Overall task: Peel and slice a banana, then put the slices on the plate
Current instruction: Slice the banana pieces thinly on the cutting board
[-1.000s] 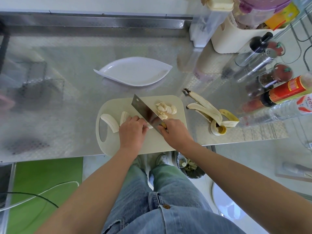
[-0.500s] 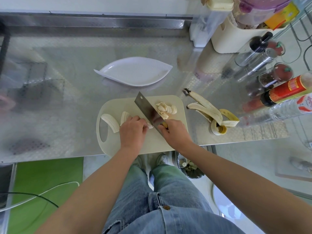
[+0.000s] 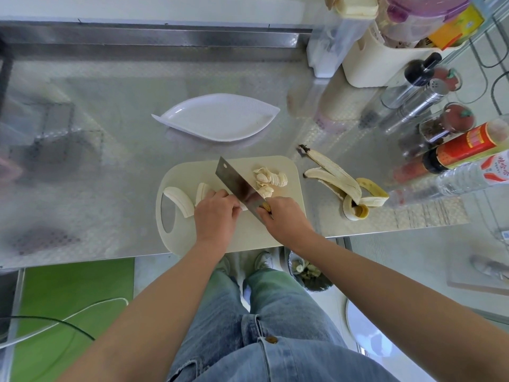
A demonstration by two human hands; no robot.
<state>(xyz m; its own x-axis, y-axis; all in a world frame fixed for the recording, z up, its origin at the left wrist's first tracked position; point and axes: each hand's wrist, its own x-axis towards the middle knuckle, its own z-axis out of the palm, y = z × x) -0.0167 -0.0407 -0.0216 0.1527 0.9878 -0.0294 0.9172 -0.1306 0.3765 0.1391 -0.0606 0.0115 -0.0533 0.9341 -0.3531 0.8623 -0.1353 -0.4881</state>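
The right hand (image 3: 283, 216) grips the cleaver (image 3: 237, 184) by its handle. The blade stands edge-down across the cream cutting board (image 3: 248, 238), angled so that it meets the banana piece (image 3: 202, 191) just beside the left hand's knuckles. The left hand (image 3: 216, 213) has its fingers curled over that piece and holds it down on the board. This probably keeps the fingertips tucked back from the edge and stops the fruit rolling. The cut slices (image 3: 270, 179) lie heaped on the right side of the blade, out of the way of the next stroke. A second banana half (image 3: 178, 200) waits at the board's left end, by the handle hole.

The white leaf-shaped plate (image 3: 217, 121) sits beyond the board on the steel worktop (image 3: 82, 161). It has no slices on it yet, and nothing lies between it and the board. The peel (image 3: 347, 186) lies to the right of the board. Bottles and spice jars (image 3: 440, 125) crowd the worktop's right edge, well apart from the cutting.
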